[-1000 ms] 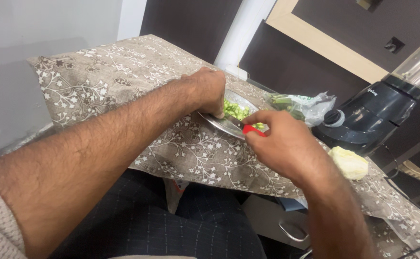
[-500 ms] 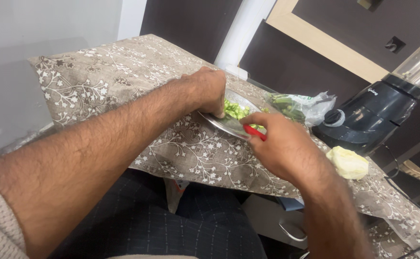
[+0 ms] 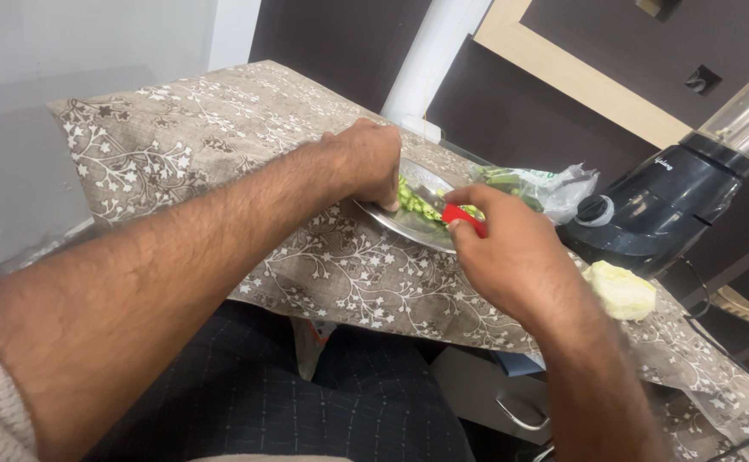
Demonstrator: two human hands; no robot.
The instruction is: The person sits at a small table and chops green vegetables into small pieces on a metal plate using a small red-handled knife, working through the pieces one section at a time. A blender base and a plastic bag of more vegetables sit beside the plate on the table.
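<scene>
1. Head view, the hands: the left hand (image 3: 366, 162) rests on the near rim of the steel plate (image 3: 396, 224), fingers curled together and pressing down on the green vegetables (image 3: 410, 198). The right hand (image 3: 503, 248), at about 4 o'clock from the plate, has its fingers clamped on the red handle of a knife (image 3: 464, 219).

2. Head view, the change: compared with a second ago the right hand has slid slightly along the plate and the red handle sits a little lower and nearer the plate's middle; the left hand has hardly moved. I judge this to be one short stroke in a run of cuts, with chopped green pieces already lying on the plate.

3. Head view, surroundings: a plastic bag of greens (image 3: 533, 184) lies at 2 o'clock from the plate, a dark blender base (image 3: 661, 210) at 3 o'clock, and a pale yellow-green lump (image 3: 621, 291) at 4 o'clock, all on the patterned tablecloth (image 3: 178, 137).
</scene>
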